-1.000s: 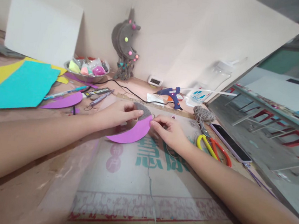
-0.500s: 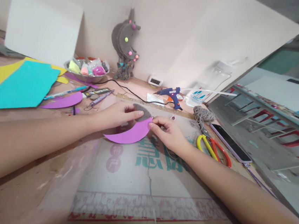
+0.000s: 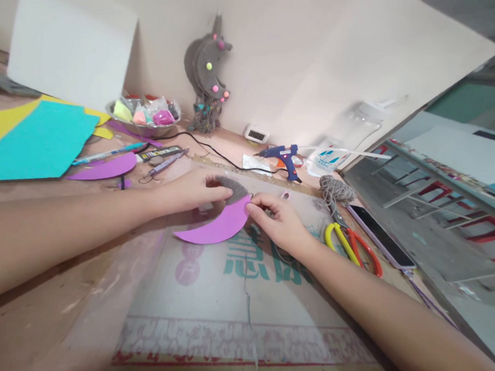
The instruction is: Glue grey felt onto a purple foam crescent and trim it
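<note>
Between my hands is a purple crescent [image 3: 217,226], its upper part wrapped in grey yarn [image 3: 235,190]. My left hand [image 3: 205,190] is closed on the yarn-covered end, thumb on top. At the edge where the yarn meets bare purple, my right hand [image 3: 271,214] pinches with thumb and forefinger; a bit of yarn seems to be at the fingertips, though the exact grip is partly hidden. The crescent's bare tip points to the lower left, above a printed plastic sheet [image 3: 184,302].
A blue glue gun [image 3: 287,159] stands behind my hands. At right are a grey yarn bundle [image 3: 337,189], scissors [image 3: 355,245] and a phone [image 3: 382,236]. Left lie turquoise sheet [image 3: 37,142], purple cutout [image 3: 104,169] and pens [image 3: 166,163]. A bowl [image 3: 142,126] and moon ornament [image 3: 208,68] stand behind.
The crescent has tilted slightly, its bare tip dropping a little lower. My left hand has shifted slightly left along the yarn-covered part; my right hand stays nearly in place.
</note>
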The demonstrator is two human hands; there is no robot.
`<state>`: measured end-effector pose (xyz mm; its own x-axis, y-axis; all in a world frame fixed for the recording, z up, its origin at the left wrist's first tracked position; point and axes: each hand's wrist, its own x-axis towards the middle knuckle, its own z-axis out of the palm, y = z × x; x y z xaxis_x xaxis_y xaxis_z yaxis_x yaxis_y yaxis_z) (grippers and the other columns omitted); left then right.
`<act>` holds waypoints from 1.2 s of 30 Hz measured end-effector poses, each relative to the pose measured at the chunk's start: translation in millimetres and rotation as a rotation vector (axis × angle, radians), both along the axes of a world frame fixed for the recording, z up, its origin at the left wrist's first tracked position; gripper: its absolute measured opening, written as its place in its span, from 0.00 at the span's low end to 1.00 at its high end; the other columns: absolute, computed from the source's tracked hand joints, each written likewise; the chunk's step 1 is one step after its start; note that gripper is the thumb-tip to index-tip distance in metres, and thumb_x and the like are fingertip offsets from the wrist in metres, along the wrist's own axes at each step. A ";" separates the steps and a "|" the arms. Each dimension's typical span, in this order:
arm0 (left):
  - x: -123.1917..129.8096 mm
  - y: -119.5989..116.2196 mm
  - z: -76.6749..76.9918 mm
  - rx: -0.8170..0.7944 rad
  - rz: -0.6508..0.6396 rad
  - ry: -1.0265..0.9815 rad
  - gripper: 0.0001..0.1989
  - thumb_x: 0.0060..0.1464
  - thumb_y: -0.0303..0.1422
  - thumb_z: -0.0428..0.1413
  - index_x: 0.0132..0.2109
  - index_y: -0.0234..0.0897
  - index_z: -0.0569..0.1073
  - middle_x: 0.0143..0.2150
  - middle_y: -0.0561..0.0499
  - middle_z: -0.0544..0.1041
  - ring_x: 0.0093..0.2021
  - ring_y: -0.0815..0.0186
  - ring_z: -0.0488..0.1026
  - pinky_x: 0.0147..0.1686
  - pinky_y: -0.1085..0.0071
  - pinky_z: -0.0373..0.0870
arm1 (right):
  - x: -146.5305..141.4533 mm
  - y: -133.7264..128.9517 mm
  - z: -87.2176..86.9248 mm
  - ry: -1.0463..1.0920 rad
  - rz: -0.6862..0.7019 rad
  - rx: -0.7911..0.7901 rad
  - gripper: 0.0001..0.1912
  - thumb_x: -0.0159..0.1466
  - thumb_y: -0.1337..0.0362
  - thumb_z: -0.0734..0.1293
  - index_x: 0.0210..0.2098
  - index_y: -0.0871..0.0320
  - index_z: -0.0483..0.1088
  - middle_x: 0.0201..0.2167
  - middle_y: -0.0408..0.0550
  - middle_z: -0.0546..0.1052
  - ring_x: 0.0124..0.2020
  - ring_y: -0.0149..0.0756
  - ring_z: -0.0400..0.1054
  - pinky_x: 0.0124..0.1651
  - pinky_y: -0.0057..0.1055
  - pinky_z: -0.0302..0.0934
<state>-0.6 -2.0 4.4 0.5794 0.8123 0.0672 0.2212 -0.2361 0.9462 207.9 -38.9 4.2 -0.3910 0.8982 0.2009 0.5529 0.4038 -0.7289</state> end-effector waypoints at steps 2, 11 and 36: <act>-0.4 0.1 -0.4 -0.014 -0.003 -0.001 0.08 0.52 0.34 0.53 0.32 0.32 0.71 0.25 0.53 0.70 0.22 0.74 0.64 0.20 0.76 0.59 | 0.4 0.8 -0.8 0.007 0.001 -0.012 0.11 0.64 0.61 0.62 0.28 0.59 0.68 0.25 0.43 0.71 0.28 0.31 0.64 0.34 0.28 0.59; -1.4 -3.2 1.7 0.049 -0.001 0.039 0.10 0.54 0.36 0.55 0.32 0.32 0.72 0.22 0.55 0.68 0.20 0.74 0.63 0.18 0.77 0.57 | 1.4 -0.4 -1.8 0.044 -0.034 0.071 0.11 0.64 0.60 0.63 0.28 0.58 0.66 0.25 0.42 0.69 0.28 0.29 0.63 0.32 0.28 0.57; -1.3 -5.7 4.1 0.117 -0.042 0.074 0.11 0.53 0.37 0.55 0.28 0.34 0.71 0.21 0.56 0.68 0.20 0.75 0.63 0.19 0.77 0.59 | 1.9 0.8 -1.6 -0.070 0.047 0.043 0.11 0.63 0.60 0.64 0.28 0.59 0.70 0.24 0.41 0.72 0.26 0.28 0.63 0.31 0.26 0.56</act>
